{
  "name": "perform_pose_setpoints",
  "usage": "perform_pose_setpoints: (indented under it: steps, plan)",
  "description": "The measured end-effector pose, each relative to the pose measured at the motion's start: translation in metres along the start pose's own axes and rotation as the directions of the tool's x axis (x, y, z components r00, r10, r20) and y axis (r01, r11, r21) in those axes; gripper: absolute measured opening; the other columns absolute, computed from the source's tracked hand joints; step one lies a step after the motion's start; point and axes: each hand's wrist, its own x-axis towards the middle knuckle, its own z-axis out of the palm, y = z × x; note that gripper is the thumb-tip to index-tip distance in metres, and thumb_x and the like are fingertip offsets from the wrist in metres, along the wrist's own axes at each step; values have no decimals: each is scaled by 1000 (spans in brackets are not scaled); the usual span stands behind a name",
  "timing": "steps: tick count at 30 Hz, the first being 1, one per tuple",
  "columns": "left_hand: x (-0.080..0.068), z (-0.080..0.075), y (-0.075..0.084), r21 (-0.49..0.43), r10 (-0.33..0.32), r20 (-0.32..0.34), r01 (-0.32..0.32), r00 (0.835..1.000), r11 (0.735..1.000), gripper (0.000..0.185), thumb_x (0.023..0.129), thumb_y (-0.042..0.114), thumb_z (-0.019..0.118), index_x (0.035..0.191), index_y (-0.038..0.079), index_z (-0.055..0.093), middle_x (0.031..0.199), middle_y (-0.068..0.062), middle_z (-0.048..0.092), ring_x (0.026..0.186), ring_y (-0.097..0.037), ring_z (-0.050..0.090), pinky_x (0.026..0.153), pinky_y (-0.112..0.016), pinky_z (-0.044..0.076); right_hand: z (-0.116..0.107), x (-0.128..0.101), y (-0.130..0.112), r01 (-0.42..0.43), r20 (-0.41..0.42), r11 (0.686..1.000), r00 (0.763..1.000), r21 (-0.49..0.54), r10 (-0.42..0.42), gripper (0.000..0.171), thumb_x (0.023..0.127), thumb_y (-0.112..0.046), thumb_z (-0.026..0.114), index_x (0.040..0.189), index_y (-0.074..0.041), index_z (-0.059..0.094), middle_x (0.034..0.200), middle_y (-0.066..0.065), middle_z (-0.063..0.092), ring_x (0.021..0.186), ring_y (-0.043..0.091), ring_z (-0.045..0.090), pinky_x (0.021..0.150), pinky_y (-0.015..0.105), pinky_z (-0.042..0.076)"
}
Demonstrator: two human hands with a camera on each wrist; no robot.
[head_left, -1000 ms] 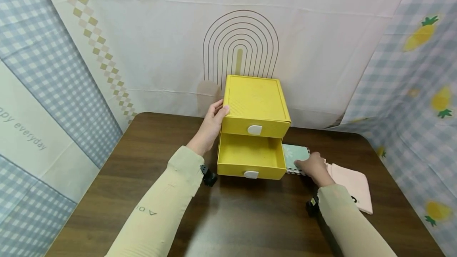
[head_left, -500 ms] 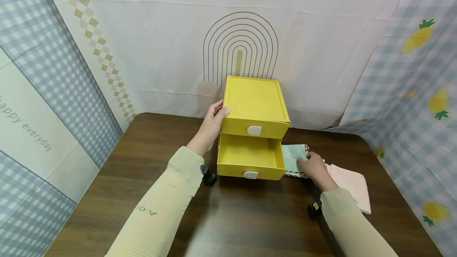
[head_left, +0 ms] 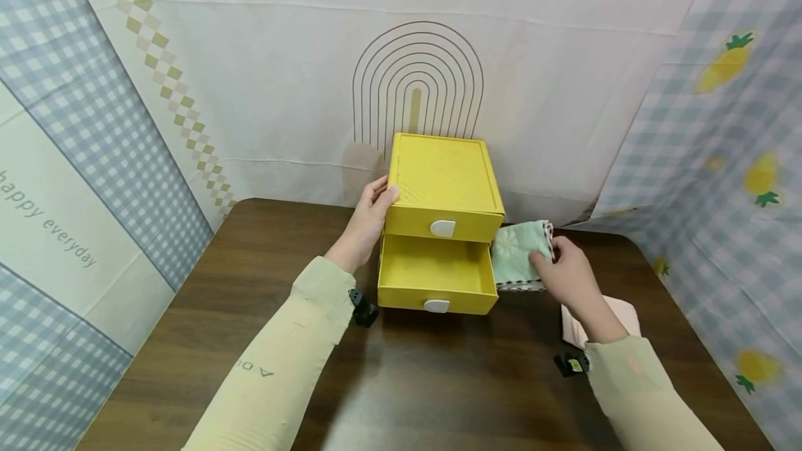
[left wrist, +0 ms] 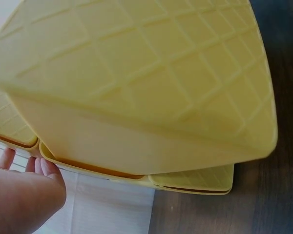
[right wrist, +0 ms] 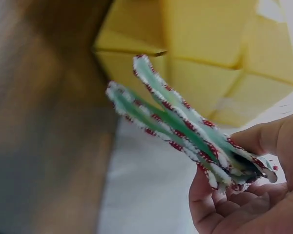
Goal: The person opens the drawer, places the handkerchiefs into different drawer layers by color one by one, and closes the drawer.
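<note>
A yellow two-drawer box (head_left: 446, 185) stands at the back of the brown table (head_left: 250, 284). Its lower drawer (head_left: 434, 275) is pulled out and looks empty; the upper one is closed. My left hand (head_left: 370, 218) holds the box's left side, thumb on the top edge; in the left wrist view the box (left wrist: 136, 83) fills the frame, with the hand (left wrist: 24, 195) at lower left. My right hand (head_left: 567, 271) grips a folded green cloth (head_left: 516, 252) with a red-and-white trim, lifted just right of the open drawer. The right wrist view shows the cloth's folded layers (right wrist: 180, 126) pinched in the hand (right wrist: 249, 190).
A folded pink cloth (head_left: 620, 315) lies on the table under my right forearm. Patterned fabric backdrops close in the table at the back and on both sides. The table's right corner is near the pink cloth.
My right hand has picked the green cloth up off the table and raised it beside the drawer. The left hand and the box have stayed put.
</note>
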Motion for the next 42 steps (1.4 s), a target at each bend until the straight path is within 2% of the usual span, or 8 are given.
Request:
perform_pose_setpoints:
  steps: [6,11,19,24,29,33,37,42]
  plan:
    - [0,0,0,-1,2,1,-2,1000,1000,61,97,49,53,148,25,30,147,1,34,127,-18,41,107,-38,33,-16,-14,-30,59,-61,994,997,89,-54,41,98,-43,52,106,-3,48,81,12,45,58,21,44,51,33,40]
    - [-2,0,0,6,3,-4,-3,1000,1000,61,97,49,52,149,24,30,147,1,33,128,-18,40,107,-38,33,-20,-22,-45,87,-93,981,993,175,-72,41,97,-41,55,112,-3,48,84,12,47,60,19,46,51,31,42]
    - [-3,0,2,4,-5,-3,5,1000,1000,60,98,47,52,148,24,30,147,1,34,128,-17,40,106,-37,33,-20,-31,-62,159,-149,937,982,311,-117,35,96,-34,60,111,-4,49,81,6,50,62,14,48,52,26,43]
    - [-2,-1,2,14,-12,1,12,1000,1000,60,98,49,50,149,25,29,148,2,33,128,-17,39,107,-37,32,-19,-37,-74,206,-117,898,978,388,-173,30,96,-29,61,113,-5,50,85,6,55,72,13,57,60,23,48]
    - [-2,-2,3,15,-14,9,14,1000,1000,60,98,50,50,149,26,28,148,2,32,129,-17,39,107,-37,32,-14,-40,-86,245,-81,852,969,463,-234,26,97,-22,61,113,-5,50,86,7,55,76,14,59,65,23,50]
    - [-2,-2,4,5,-13,-1,13,1000,1000,60,97,49,51,149,25,29,148,2,33,129,-17,40,107,-37,32,-7,-38,-95,257,-44,811,960,526,-276,31,97,-21,60,122,-5,50,97,10,60,85,16,63,70,25,53]
    - [-2,-1,4,5,-7,-4,7,1000,1000,60,98,47,51,148,24,30,147,1,34,128,-17,39,107,-37,32,1,-35,-101,238,-8,796,960,556,-282,40,97,-22,59,131,-5,48,112,12,63,95,18,65,77,28,54]
    - [-3,0,4,16,-7,-5,7,1000,1000,60,98,48,51,148,24,30,147,1,34,129,-17,39,107,-38,32,10,-35,-106,215,30,787,959,578,-283,42,97,-23,61,131,-4,47,114,14,61,97,20,65,78,30,54]
